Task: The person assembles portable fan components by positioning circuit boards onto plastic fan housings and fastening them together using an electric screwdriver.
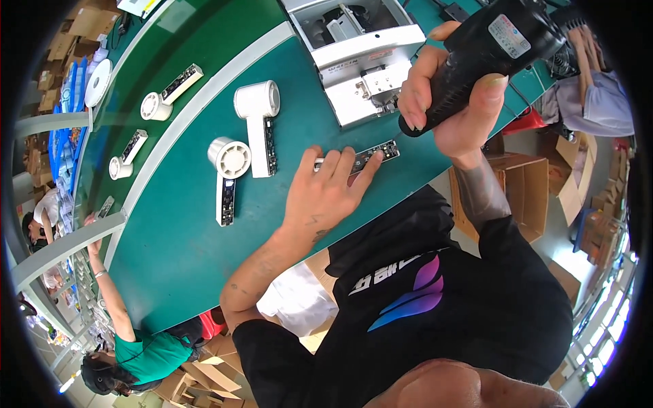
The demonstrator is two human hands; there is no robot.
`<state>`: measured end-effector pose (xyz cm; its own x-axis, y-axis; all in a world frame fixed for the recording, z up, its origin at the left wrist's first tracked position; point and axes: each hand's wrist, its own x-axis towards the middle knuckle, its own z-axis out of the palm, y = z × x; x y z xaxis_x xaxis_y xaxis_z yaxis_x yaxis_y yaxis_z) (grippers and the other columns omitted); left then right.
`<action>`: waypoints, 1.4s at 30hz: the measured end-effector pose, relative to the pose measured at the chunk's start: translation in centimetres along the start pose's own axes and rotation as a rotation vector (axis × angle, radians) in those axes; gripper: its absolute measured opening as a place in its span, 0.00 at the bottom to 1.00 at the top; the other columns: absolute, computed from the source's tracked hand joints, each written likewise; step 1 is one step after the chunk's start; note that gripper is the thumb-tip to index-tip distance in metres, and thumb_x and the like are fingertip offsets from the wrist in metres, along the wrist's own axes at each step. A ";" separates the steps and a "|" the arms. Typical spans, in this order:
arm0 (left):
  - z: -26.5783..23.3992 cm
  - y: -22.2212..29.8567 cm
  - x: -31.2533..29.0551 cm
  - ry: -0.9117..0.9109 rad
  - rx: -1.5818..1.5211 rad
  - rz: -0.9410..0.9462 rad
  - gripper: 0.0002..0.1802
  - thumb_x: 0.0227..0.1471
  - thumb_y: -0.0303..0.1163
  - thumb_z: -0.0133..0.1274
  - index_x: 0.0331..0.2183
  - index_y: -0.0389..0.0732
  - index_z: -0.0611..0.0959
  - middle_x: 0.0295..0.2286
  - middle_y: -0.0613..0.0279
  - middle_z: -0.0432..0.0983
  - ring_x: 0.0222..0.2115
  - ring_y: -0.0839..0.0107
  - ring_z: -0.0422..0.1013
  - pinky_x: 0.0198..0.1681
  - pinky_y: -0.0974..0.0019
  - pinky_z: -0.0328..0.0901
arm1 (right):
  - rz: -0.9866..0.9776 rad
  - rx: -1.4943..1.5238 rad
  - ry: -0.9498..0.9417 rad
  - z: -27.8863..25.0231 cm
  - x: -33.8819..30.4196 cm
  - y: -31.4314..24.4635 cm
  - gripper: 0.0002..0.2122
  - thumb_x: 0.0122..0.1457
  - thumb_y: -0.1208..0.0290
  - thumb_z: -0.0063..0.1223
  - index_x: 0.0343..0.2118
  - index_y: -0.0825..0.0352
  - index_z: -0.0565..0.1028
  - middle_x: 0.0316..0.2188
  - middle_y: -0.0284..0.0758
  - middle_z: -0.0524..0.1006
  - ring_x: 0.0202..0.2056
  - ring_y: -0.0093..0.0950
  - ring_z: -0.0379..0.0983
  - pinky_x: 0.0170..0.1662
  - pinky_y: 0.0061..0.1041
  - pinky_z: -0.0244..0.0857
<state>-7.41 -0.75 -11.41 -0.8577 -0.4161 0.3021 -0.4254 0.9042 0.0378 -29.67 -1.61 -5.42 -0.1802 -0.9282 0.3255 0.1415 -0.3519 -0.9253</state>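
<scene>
My right hand (466, 126) is wrapped round a black electric screwdriver (469, 61), its narrow end slanting down toward the bench. Just below that end lies a narrow part with a circuit board (389, 151) on top. My left hand (326, 183) holds this part down on the green bench, fingers bent over it and the index fingertip on the board. The palm hides its left end, and the thumb is out of sight. Left of that hand lie two white handheld fans, one larger (256, 102) and one nearer (231, 160), both with bare circuit boards along their handles.
A white metal machine (371, 61) stands at the bench's back. A curved metal rail (197, 102) separates my side from a green strip (160, 51) bearing more fans (156, 105). A co-worker in green (146, 357) reaches in at lower left. Cardboard boxes (507, 190) stand at right.
</scene>
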 end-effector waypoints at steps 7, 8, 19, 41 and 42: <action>0.0 -0.1 0.1 -0.005 -0.003 0.006 0.29 0.49 0.27 0.55 0.55 0.52 0.80 0.38 0.59 0.74 0.35 0.67 0.71 0.45 0.56 0.65 | -0.015 0.013 0.001 0.0 -0.4 -0.4 0.44 0.57 0.24 0.39 0.58 0.64 0.57 0.21 0.32 0.66 0.15 0.21 0.64 0.20 0.23 0.61; 0.0 -0.1 0.0 0.005 0.003 0.010 0.29 0.49 0.27 0.55 0.55 0.52 0.80 0.38 0.59 0.74 0.35 0.67 0.71 0.45 0.56 0.65 | -0.011 0.014 0.000 0.1 -0.5 -0.3 0.44 0.57 0.24 0.39 0.58 0.64 0.57 0.21 0.32 0.66 0.15 0.21 0.64 0.20 0.23 0.61; 0.3 -0.2 -0.1 0.017 0.022 0.010 0.29 0.49 0.27 0.55 0.55 0.52 0.80 0.38 0.61 0.75 0.34 0.69 0.71 0.44 0.58 0.65 | 0.027 -0.080 -0.128 0.7 -1.2 0.2 0.40 0.54 0.26 0.49 0.52 0.62 0.61 0.20 0.31 0.67 0.18 0.22 0.66 0.22 0.23 0.63; -0.4 -0.1 -0.1 -0.014 0.014 0.029 0.31 0.48 0.27 0.54 0.56 0.51 0.79 0.37 0.59 0.75 0.34 0.67 0.71 0.44 0.59 0.64 | -0.200 -0.044 0.033 4.1 3.4 -2.0 0.30 0.64 0.45 0.54 0.49 0.75 0.67 0.21 0.35 0.74 0.17 0.20 0.68 0.21 0.19 0.62; -0.5 -0.1 -0.1 -0.012 0.015 0.028 0.31 0.48 0.27 0.54 0.56 0.51 0.79 0.37 0.59 0.75 0.34 0.67 0.71 0.44 0.59 0.64 | -0.201 -0.045 0.030 4.2 3.3 -2.2 0.30 0.64 0.45 0.54 0.49 0.75 0.67 0.21 0.35 0.74 0.17 0.20 0.68 0.21 0.19 0.62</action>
<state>-7.16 -0.73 -10.98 -0.8726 -0.3919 0.2916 -0.4053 0.9140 0.0156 -26.48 -4.42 -1.49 -0.2297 -0.8355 0.4992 0.0563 -0.5235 -0.8502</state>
